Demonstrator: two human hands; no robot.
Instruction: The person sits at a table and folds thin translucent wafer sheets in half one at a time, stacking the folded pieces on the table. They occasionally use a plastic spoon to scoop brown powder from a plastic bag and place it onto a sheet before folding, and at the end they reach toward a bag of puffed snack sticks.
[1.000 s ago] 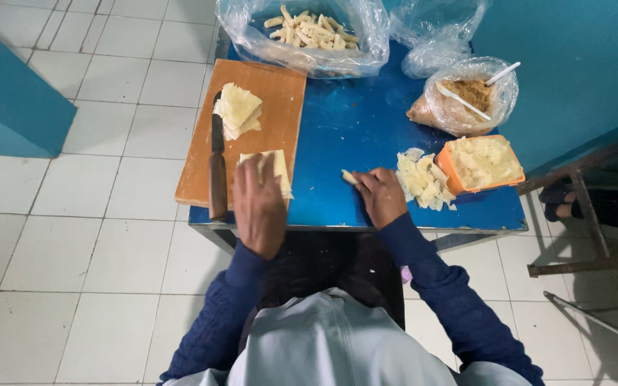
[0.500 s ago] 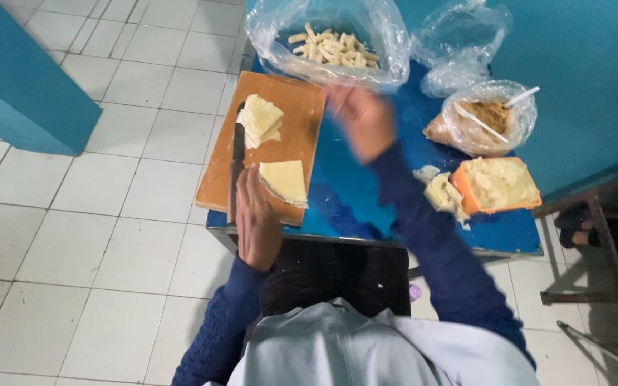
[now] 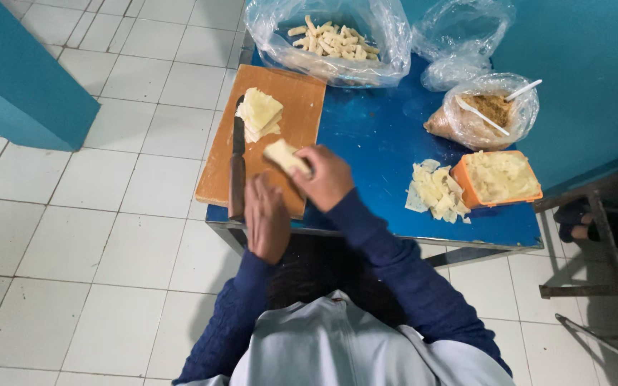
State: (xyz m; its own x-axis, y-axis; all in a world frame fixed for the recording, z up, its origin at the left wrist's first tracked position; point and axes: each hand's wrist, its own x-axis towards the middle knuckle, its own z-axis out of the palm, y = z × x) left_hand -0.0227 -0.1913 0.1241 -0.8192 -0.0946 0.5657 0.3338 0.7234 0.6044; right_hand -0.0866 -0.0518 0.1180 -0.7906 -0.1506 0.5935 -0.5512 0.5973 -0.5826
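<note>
A wooden cutting board [image 3: 302, 93] lies on the left part of a small blue table [image 3: 373, 136]. My right hand [image 3: 325, 177] is shut on a pale square wrapper sheet [image 3: 283, 154], lifted over the board's near end. Just beside it, my left hand [image 3: 266, 218] rests at the board's near edge, fingers curled, touching the sheet's lower side. A stack of the same pale sheets [image 3: 259, 114] sits on the board's far left, and a dark-handled knife [image 3: 237, 168] lies along the board's left edge.
A clear bag of rolled pale sticks [image 3: 334, 39] stands at the table's far side. To the right sit a bag of brown filling with white spoons [image 3: 488, 111], an orange tub of pale mash [image 3: 501, 176], loose sheet scraps [image 3: 434, 191] and an empty bag [image 3: 459, 36]. White floor tiles surround the table.
My right hand has swung from the scraps at the right, over the table, to the board and taken hold of the sheet. The left hand stayed near the board's near edge.
</note>
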